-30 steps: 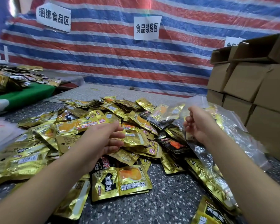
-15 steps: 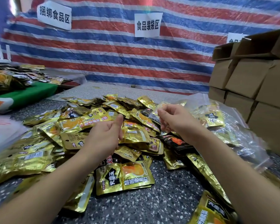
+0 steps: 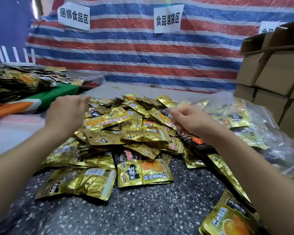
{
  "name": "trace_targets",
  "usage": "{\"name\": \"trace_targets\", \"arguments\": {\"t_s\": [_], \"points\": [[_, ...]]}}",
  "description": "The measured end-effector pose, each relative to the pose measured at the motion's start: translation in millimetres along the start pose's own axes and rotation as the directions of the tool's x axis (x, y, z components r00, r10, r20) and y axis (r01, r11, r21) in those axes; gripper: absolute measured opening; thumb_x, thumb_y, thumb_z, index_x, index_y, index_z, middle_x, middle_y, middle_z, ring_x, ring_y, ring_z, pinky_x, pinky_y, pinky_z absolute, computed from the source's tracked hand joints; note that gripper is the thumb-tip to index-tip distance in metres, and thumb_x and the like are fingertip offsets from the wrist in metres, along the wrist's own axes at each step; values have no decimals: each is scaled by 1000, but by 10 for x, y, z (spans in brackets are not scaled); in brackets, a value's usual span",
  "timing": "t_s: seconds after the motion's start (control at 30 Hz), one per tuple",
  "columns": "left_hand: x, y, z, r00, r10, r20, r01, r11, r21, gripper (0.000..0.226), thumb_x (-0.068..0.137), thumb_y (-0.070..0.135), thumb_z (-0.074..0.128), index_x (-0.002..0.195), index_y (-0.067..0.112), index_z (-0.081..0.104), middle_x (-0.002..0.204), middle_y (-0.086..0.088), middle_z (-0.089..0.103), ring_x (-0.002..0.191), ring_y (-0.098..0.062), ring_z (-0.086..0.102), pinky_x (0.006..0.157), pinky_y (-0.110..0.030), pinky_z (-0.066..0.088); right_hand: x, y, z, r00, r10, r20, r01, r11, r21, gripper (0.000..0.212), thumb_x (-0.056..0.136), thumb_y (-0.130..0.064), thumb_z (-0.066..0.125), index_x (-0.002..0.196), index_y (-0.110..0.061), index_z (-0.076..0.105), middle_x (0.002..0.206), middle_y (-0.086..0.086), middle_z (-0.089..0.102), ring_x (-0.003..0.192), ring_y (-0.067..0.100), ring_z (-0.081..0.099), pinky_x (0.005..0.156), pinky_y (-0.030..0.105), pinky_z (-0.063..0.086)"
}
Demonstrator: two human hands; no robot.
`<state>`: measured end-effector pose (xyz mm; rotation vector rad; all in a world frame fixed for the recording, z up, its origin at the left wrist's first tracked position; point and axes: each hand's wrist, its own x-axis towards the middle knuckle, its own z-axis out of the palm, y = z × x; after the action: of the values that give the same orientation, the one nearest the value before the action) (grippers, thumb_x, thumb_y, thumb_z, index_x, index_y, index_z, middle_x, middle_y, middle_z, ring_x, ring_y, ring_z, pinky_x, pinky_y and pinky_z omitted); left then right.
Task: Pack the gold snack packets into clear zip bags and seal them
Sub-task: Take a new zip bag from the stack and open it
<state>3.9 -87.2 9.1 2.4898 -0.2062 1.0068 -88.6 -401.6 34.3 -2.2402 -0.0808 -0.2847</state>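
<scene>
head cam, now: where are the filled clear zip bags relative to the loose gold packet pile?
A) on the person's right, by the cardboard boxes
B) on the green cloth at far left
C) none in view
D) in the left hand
A: the clear zip bags with packets inside lie right of the gold packet pile, beside the stacked cardboard boxes.

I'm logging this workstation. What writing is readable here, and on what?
"捆绑食品区": left paper sign on the striped tarp.
"食品装袋区": middle paper sign.
Right paper sign: cut off by a cardboard box, unreadable.
Gold packets: brand print and barcodes too blurred to read reliably.
</scene>
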Motion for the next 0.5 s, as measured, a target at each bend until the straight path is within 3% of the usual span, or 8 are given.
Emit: {"name": "trace_targets", "arguments": {"t_s": [0.07, 0.13, 0.23, 0.3, 0.37, 0.43, 0.5], "points": [[68, -309, -52, 998, -62, -5, 62, 976, 210, 58, 104, 44, 31, 67, 6, 56, 60, -10, 45, 61, -31, 48, 53, -33, 33, 0, -15, 12, 998, 4, 60, -3, 1000, -28, 28, 103, -27, 52, 80, -11, 58, 54, 0, 58, 56, 18, 50, 55, 30, 41], [103, -641, -67, 988, -155, 26, 135, 922, 364, 44, 101, 38, 42, 81, 2, 57, 67, -15, 49, 70, -37, 53, 60, -38, 42, 4, -22, 17, 996, 19, 93, -16, 999, -32, 18, 102, -24, 54, 88, -12, 58, 61, 2, 58, 55, 14, 50, 55, 30, 41], [73, -1011, -103, 917, -338, 214, 182, 828, 531, 40, 100, 38, 42, 118, 9, 62, 106, -21, 64, 101, -40, 61, 85, -44, 52, 20, -16, 6, 995, 22, 100, -19, 999, -32, 22, 102, -29, 53, 90, -11, 58, 66, 2, 58, 51, 7, 52, 54, 27, 43], [2, -1098, -114, 840, -420, 345, 140, 780, 610, 41, 101, 37, 37, 125, 17, 63, 126, -11, 62, 117, -33, 57, 98, -42, 48, 35, -3, -2, 995, 13, 101, -10, 999, -38, 24, 101, -32, 53, 91, -11, 59, 68, 1, 59, 50, 5, 54, 53, 26, 44], [-71, -1093, -117, 799, -472, 372, 162, 765, 623, 35, 97, 30, 50, 125, 14, 64, 127, -8, 62, 119, -29, 55, 100, -38, 46, 48, 18, -3, 994, 7, 106, -2, 999, -45, 26, 101, -33, 53, 92, -10, 61, 68, 1, 60, 51, 5, 55, 52, 25, 45], [-112, -1077, -108, 777, -519, 356, 207, 745, 634, 30, 92, 24, 61, 115, 5, 67, 112, -10, 65, 113, -29, 59, 97, -36, 47, 58, 48, 3, 992, 2, 125, 4, 999, -49, 27, 101, -34, 54, 93, -10, 62, 67, 0, 61, 53, 7, 57, 52, 25, 45], [-122, -1082, -104, 769, -530, 357, 227, 749, 623, 31, 96, 28, 56, 114, 6, 69, 112, -8, 67, 113, -26, 59, 101, -31, 43, 67, 77, 9, 989, 6, 150, 6, 997, -74, 27, 101, -36, 53, 90, -12, 63, 66, -2, 62, 55, 7, 59, 52, 23, 46]]}}
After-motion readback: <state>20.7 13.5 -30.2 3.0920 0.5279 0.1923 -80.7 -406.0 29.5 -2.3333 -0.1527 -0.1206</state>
